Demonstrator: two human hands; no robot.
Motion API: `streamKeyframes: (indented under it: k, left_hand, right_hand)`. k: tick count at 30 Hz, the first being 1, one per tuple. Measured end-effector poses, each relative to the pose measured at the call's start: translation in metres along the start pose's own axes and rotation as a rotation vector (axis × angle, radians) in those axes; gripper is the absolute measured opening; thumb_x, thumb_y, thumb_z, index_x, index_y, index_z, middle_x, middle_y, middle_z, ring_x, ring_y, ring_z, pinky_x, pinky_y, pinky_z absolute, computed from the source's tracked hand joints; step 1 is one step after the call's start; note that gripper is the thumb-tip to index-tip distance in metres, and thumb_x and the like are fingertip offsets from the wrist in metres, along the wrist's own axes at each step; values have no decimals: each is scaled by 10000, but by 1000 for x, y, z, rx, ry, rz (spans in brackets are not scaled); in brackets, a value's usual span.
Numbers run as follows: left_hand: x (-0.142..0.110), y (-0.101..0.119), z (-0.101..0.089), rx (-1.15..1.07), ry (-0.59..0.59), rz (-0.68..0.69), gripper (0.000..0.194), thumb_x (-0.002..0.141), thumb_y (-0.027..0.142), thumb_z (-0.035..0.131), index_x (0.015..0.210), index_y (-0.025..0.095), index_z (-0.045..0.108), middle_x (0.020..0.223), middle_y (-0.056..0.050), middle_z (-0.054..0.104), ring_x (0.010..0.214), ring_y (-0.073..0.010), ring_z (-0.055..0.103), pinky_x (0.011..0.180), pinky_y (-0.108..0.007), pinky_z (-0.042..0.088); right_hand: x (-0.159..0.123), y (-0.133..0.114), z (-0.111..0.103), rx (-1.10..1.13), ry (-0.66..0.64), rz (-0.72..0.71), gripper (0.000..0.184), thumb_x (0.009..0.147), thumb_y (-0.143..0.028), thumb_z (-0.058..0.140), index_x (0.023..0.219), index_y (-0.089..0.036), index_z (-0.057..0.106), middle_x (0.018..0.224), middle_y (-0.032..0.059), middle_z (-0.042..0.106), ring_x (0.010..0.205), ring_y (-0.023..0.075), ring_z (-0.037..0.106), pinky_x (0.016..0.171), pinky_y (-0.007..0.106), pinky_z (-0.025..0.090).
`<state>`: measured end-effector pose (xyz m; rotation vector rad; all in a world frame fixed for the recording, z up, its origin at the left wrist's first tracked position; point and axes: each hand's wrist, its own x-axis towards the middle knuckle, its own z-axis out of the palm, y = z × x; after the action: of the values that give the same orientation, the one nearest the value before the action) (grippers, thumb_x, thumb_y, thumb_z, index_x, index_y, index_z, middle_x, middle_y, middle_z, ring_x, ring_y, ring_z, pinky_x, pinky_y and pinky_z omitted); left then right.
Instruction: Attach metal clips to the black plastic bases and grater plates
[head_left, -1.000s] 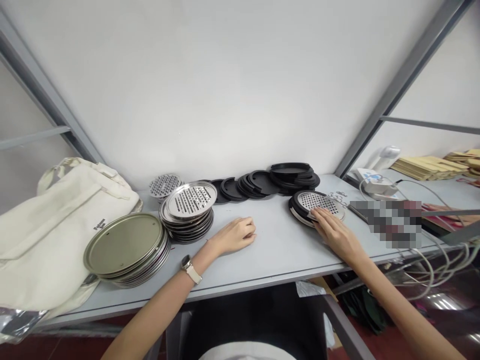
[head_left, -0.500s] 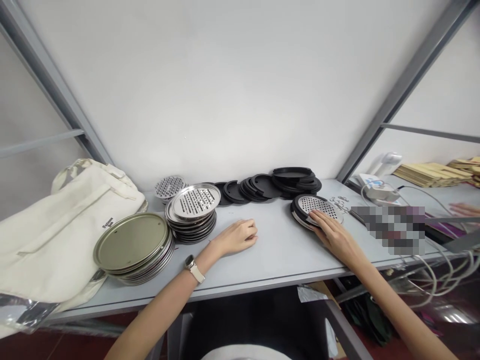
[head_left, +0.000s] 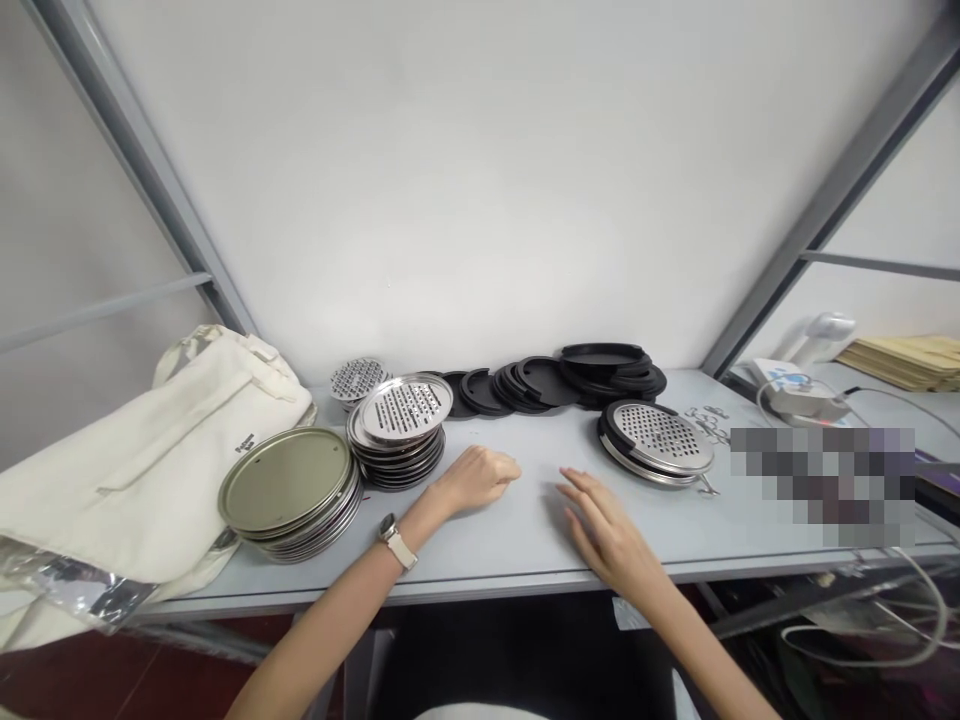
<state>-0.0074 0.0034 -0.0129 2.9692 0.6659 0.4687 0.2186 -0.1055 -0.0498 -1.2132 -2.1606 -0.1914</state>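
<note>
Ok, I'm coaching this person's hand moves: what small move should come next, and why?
Probably reach the left hand toward the slotted, round silver metal plate: it lies uncovered atop its stack, and that hand, seemingly empty, is nearby.

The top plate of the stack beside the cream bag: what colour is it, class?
Olive green, plain-faced; it shows best in the head view.

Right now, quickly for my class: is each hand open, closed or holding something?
Left hand: loosely closed, nothing visible in it.
Right hand: open and empty.

Olive-green top plate (head_left: 286, 480), cream bag (head_left: 150, 450)
</note>
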Motion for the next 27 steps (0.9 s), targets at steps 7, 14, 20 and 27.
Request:
streamKeyframes:
  k: [7, 14, 20, 27]
  left_hand:
    - [-6, 14, -9, -59, 31, -5, 397, 969, 280, 410, 644, 167, 608, 592, -7, 623, 498, -107, 502, 517, -264, 267]
    - [-60, 39, -20, 33, 82, -89, 483, 998, 306, 345, 571, 154, 511, 493, -5, 525, 439, -101, 464, 506, -296, 204]
    - [-116, 36, -23, 40, 200, -226, 436, 1001, 255, 328, 585, 169, 426, 492, 33, 418, 430, -87, 367, 507, -283, 223]
    - [-150, 49, -47, 74, 345, -308, 301, 984, 184, 314, 732, 177, 478, 600, 12, 493, 512, -109, 470, 513, -241, 327]
  right_hand:
    - [-11, 0, 3, 125, -45, 183, 256, 953, -214, 373, 1187, -216, 477, 1277, 146, 520, 1194, 265, 514, 970, 464, 477]
    - [-14, 3, 1, 157, -51, 226, 219, 955, -235, 372, 1140, -234, 491, 1203, 131, 556, 1133, 262, 555, 941, 455, 493]
    - [-13, 4, 1, 162, -80, 229, 218, 957, -244, 366, 1134, -229, 493, 1186, 128, 552, 1111, 256, 557, 932, 440, 492]
    - [-12, 4, 0, 130, -74, 213, 219, 950, -246, 377, 1125, -234, 508, 1182, 120, 550, 1100, 253, 562, 917, 414, 502]
